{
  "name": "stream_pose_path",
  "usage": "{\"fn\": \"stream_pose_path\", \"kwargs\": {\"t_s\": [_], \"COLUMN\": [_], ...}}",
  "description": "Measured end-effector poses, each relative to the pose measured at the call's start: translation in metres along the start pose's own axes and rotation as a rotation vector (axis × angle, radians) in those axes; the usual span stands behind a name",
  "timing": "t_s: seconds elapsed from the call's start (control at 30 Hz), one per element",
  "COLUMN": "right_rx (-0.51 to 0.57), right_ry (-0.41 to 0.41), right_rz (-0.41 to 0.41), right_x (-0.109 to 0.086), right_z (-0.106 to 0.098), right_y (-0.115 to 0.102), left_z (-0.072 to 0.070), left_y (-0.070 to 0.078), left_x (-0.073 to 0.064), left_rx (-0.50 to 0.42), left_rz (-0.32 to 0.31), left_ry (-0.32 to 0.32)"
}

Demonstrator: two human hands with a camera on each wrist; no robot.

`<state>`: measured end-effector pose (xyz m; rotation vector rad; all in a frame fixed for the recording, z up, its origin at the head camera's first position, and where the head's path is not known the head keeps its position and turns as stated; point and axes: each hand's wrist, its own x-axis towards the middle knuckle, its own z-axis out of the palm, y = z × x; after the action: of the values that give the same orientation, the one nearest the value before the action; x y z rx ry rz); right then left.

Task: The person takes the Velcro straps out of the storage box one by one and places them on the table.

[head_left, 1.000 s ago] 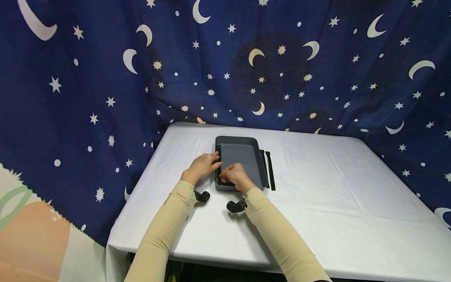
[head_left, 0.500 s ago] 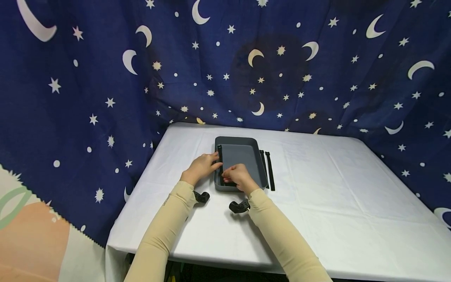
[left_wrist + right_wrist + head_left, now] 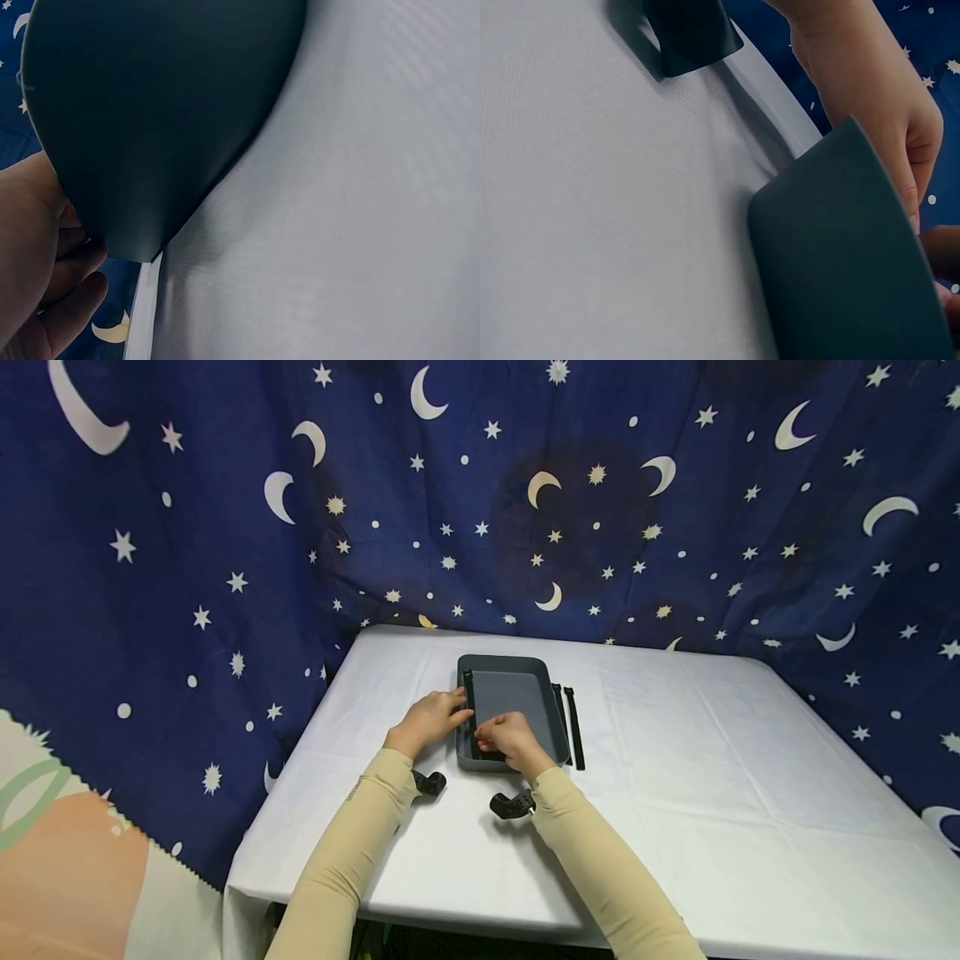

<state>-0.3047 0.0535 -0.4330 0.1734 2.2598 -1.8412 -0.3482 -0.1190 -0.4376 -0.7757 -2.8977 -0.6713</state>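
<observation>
In the head view a dark grey rectangular tray lies on the white table. Along the inside of its left wall runs a long black strap with a small buckle-like head at the far end. My left hand reaches over the left rim, thumb and fingertips resting at the strap. Bent fingers of my right hand pinch near the strap's lower end, inside the tray. A dark strip shows beneath that hand along the near wall. Both wrist views show mostly the outer tray wall, which hides the strap.
Two more black straps, an inner one and an outer one, lie against the tray's right side on the white tablecloth. A blue curtain with moons and stars hangs behind. Black camera mounts sit on both wrists.
My right hand has moved slightly right, and the strap has shifted right with it, away from the tray's left wall. The left hand has stayed almost in place.
</observation>
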Motion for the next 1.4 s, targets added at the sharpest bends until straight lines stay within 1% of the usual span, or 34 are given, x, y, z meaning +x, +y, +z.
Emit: {"fn": "stream_pose_path", "kwargs": {"t_s": [0.4, 0.67, 1.1, 1.4], "right_rx": [0.036, 0.0, 0.018, 0.024], "right_ry": [-0.009, -0.004, -0.001, -0.005], "right_rz": [0.008, 0.018, 0.02, 0.006], "right_x": [0.0, -0.003, -0.003, -0.006], "right_z": [-0.002, -0.006, -0.01, -0.011], "right_y": [0.002, -0.001, -0.002, -0.006], "left_z": [0.002, 0.001, 0.0, 0.0], "left_y": [0.0, 0.001, 0.001, 0.0], "left_x": [-0.001, -0.001, -0.001, 0.0], "left_rx": [0.001, 0.008, 0.009, 0.008], "left_rz": [-0.007, 0.008, 0.015, 0.0], "left_ry": [-0.002, 0.015, 0.021, 0.014]}}
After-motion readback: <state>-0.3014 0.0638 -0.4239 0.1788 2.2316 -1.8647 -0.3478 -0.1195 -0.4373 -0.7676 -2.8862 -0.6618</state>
